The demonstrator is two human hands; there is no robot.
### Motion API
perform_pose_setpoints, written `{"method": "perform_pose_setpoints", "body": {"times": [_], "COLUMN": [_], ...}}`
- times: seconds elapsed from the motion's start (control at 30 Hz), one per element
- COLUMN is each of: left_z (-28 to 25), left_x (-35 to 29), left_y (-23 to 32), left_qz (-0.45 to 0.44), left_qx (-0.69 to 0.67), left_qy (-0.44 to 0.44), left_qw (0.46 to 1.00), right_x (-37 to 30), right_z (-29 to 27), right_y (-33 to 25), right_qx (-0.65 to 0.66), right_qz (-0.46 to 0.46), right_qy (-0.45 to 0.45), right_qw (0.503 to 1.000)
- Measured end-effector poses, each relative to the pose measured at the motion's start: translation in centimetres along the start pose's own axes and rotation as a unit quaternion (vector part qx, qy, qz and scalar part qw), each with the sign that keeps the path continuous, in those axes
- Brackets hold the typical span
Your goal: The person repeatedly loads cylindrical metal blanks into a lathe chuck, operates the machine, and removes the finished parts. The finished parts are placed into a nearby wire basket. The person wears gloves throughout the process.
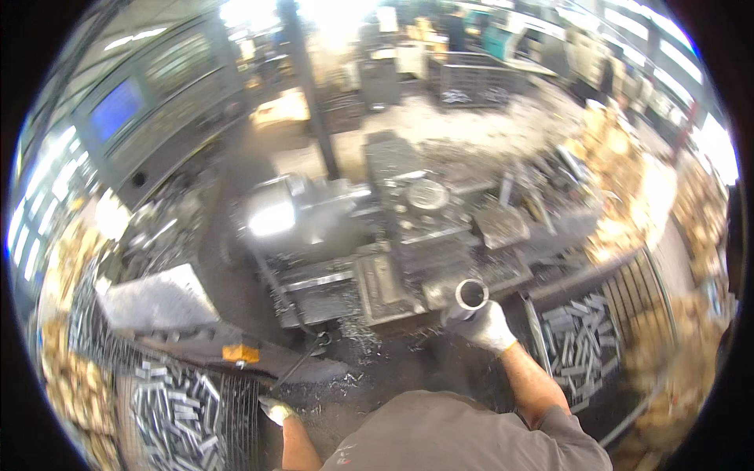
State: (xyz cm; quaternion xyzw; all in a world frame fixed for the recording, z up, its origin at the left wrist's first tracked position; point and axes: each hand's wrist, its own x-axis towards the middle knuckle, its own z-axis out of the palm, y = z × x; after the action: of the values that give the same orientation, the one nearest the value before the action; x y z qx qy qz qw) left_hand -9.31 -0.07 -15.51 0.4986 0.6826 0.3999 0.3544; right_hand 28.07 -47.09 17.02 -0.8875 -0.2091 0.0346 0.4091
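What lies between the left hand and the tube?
The head view shows a dark surface with metal shavings between the left hand and tube.

Left fingers (275, 409) indistinct (small, blurred)

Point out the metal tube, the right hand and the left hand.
Metal tube (458, 313): head view, outer wall below its open end.
Right hand (493, 329): head view, its gloved middle.
Left hand (276, 410): head view, its gloved middle.

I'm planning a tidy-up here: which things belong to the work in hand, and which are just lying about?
Likely in the work:
metal tube, in the right hand
machine in front
rod near the left hand

Likely just lying about:
shavings near the machine
crate in the background
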Motion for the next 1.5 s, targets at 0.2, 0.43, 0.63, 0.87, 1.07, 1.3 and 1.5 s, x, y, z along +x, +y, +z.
{"method": "perform_pose_setpoints", "body": {"times": [0.2,0.43,0.63,0.87,1.07,1.3,1.5], "left_z": [1.6,2.8,3.3,8.8,14.7,17.3,28.0], "left_x": [-7.9,-7.5,-3.1,-9.3,-20.4,-22.0,-28.5], "left_y": [17.6,20.9,19.2,15.4,44.0,53.8,38.0], "left_qz": [0.181,0.147,-0.069,0.104,0.505,0.466,0.373], "left_qx": [0.025,0.096,-0.264,-0.151,-0.062,0.048,0.239], "left_qy": [0.106,0.103,-0.068,-0.011,-0.087,-0.413,-0.642], "left_qw": [0.977,0.979,0.960,0.983,0.857,0.781,0.626], "right_x": [8.3,12.6,20.8,27.6,32.9,37.6,44.1], "right_z": [0.2,-5.2,-14.4,-14.0,-11.2,-7.1,1.4], "right_y": [7.5,10.5,6.8,1.0,-4.2,-8.0,-9.4], "right_qx": [0.087,-0.035,0.032,0.105,0.051,-0.065,-0.205], "right_qz": [-0.005,-0.165,-0.207,-0.164,-0.338,-0.231,-0.328], "right_qy": [-0.110,-0.200,-0.084,-0.074,-0.109,-0.258,-0.299], "right_qw": [0.990,0.965,0.974,0.978,0.933,0.936,0.872]}}
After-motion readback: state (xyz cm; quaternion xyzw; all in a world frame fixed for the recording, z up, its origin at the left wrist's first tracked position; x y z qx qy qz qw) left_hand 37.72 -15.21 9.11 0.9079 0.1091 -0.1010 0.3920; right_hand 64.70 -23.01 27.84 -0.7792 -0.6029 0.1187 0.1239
